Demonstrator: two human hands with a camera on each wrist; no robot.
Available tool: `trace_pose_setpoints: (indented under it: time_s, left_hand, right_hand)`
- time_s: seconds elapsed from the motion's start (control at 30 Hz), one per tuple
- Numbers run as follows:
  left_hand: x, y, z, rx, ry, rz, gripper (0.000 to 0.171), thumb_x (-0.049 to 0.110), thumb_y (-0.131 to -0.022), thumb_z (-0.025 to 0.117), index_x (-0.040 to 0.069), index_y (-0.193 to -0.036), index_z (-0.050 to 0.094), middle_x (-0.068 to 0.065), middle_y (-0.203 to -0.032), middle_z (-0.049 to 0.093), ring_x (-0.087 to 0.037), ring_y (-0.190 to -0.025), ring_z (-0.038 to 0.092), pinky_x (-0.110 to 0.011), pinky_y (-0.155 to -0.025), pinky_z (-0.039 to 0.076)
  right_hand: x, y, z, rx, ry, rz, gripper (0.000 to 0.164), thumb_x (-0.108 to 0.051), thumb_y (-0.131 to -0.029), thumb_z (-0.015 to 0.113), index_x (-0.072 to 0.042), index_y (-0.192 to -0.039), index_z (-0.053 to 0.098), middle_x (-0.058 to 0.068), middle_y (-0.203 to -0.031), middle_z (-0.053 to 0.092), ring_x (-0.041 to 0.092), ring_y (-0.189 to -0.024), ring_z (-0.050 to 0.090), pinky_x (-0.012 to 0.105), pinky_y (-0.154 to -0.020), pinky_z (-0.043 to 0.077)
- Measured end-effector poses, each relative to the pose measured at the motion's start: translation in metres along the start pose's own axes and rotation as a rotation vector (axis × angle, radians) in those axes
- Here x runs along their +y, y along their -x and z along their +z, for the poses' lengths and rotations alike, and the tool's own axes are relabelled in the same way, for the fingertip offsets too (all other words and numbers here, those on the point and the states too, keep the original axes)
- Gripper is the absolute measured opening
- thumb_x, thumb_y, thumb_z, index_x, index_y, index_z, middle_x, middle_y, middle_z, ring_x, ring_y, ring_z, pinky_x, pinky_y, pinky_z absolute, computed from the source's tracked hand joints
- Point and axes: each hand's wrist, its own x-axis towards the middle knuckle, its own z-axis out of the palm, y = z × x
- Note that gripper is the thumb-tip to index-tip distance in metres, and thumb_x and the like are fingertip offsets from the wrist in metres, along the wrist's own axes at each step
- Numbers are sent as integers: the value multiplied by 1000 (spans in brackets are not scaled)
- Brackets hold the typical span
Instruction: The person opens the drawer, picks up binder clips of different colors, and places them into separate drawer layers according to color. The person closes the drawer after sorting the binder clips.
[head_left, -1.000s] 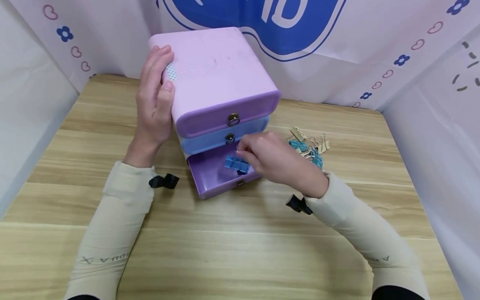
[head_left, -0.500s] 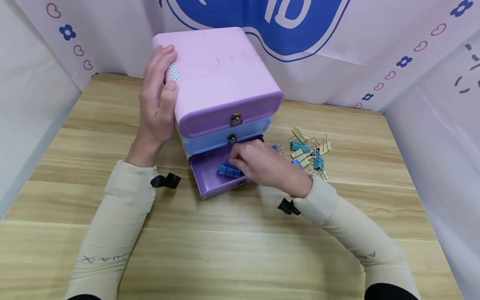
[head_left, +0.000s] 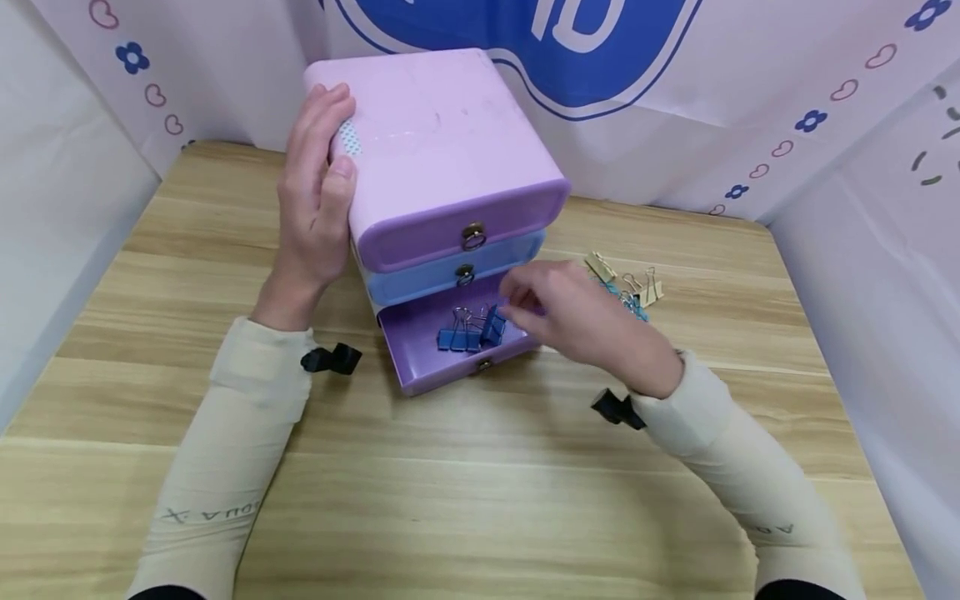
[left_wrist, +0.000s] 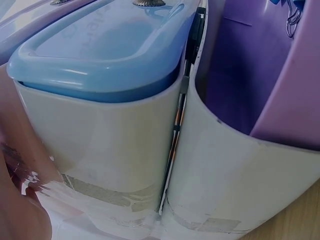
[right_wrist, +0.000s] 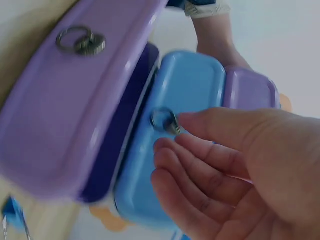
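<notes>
A small drawer cabinet point(head_left: 442, 142) stands on the table, its lilac top and upper drawers closed. Its bottom purple drawer point(head_left: 420, 367) is pulled out, with blue binder clips point(head_left: 459, 340) lying in it. My left hand point(head_left: 309, 204) rests flat along the cabinet's upper left side, fingers over the top edge. Over the right part of the drawer hovers my right hand point(head_left: 577, 312), fingers loosely bent and holding nothing. In the right wrist view, those fingers overlap the blue middle drawer point(right_wrist: 185, 80) and its ring pull point(right_wrist: 162, 120).
Right of the cabinet lies a pile of gold and blue binder clips point(head_left: 651, 292), partly hidden behind my right hand. A printed white cloth point(head_left: 660, 158) hangs behind the table point(head_left: 420, 500). Black bows point(head_left: 330, 359) stick out from both sleeve cuffs.
My right hand lowered a blue binder clip into the open drawer and let it go. It has since lifted away to the right. The left hand stays on the cabinet.
</notes>
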Motion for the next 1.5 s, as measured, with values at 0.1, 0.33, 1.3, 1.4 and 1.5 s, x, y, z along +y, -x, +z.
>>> trace_pose_setpoints:
  time_s: [0.1,0.33,1.3,1.4,1.5]
  left_hand:
    - [0,0,3,0,4,-1,60,24,-85,36,-10,-131,53,-26,-142,48,-25,-145,33,-28,-124,20]
    - [0,0,5,12,14,-6,61,25,-84,36,-11,-130,53,-26,-141,49,-23,-144,34,-28,-124,20]
    - [-3,0,4,11,-4,11,59,23,-84,35,-10,-130,54,-26,-141,49,-20,-144,35,-29,-124,20]
    - [-3,0,4,10,-5,13,59,23,-84,35,-10,-129,54,-25,-141,49,-20,-144,35,-29,-124,20]
    - [-4,0,4,9,-1,19,59,23,-84,35,-10,-129,54,-26,-141,49,-20,-144,35,-29,-124,20]
  right_hand:
    - [7,15,-13,32,68,30,14,-17,-86,69,-9,-98,71,0,-91,72,10,-80,67,22,-73,58]
    - [26,45,-28,76,185,122,18,-21,-83,72,-9,-97,72,1,-88,72,13,-78,65,28,-71,58]
    - [99,70,-2,-141,251,177,54,-21,-72,82,-3,-120,65,12,-120,67,27,-109,65,42,-94,56]
    - [99,66,3,-174,273,185,55,-19,-72,80,-3,-123,64,13,-122,66,27,-109,64,42,-92,56]
    - [99,62,10,-191,305,184,55,-16,-72,78,-4,-123,63,12,-117,65,26,-101,64,41,-83,59]
